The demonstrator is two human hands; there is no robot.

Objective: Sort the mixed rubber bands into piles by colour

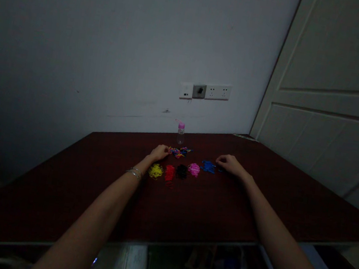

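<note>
Broadly, wall (pixel 127 48): pale, plain, in dim light; it closes off the back of the work surface.
Table (pixel 185 214): dark red-brown; its wide flat top lets small things lie spread out.
Forearms: reach in from both sides, leaving the middle of the table in open view.
Socket panel (pixel 218 92): on the wall, above the table's back edge.
Left hand (pixel 160 152): fingertips drawn together at the left end of the mixed pile, touching it; cannot tell whether a piece is pinched. Bracelets (pixel 135 173) circle the wrist.
Right hand (pixel 228 163): fingers bent and gathered just right of the blue pile; cannot tell whether they hold anything.
Bottle (pixel 180 135): clear, pink-topped, upright beyond the mixed pile, probably set back to free the hands' space.
Mixed pile (pixel 181 153): small many-coloured bands, by the look of them, lying between bottle and colour row, within reach of either hand.
Colour row: yellow pile (pixel 155 171), red pile (pixel 169 172), black pile (pixel 181 171), pink pile (pixel 194 169), blue pile (pixel 208 167), left to right; the gaps presumably keep colours apart.
Loose red pieces (pixel 169 184): strayed on the near side of the red pile.
</note>
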